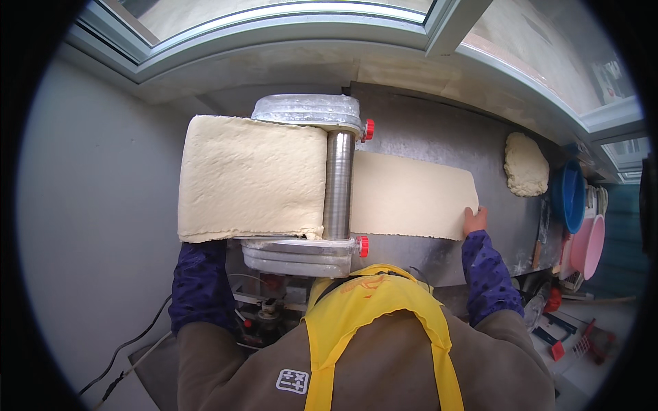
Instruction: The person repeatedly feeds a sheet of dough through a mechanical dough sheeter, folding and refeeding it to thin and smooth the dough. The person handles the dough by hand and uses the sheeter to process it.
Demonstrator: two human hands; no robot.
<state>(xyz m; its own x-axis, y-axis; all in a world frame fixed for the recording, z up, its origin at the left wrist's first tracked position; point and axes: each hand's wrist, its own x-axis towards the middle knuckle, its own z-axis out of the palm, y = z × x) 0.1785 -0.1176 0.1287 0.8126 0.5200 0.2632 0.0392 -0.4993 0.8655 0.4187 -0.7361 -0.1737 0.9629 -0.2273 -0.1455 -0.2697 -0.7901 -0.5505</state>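
A dough sheeter with a steel roller (339, 185) stands before me, its metal side housings fitted with red knobs (363, 246). Thick, folded dough (252, 177) covers its left side. From the roller's right side a thinner, smooth dough sheet (411, 195) stretches over the steel table. My right hand (475, 221) holds the sheet's near right corner, thumb and fingers on its edge. My left hand is hidden beneath the thick dough's near left end; only its purple sleeve shows.
A rough dough lump (526, 164) lies at the right on the steel table (432, 262). Beyond it are a blue basin (569, 195) and a pink basin (588, 246). A wooden-handled tool (537, 251) lies near them. Windows border the far side; cables (128, 341) run at lower left.
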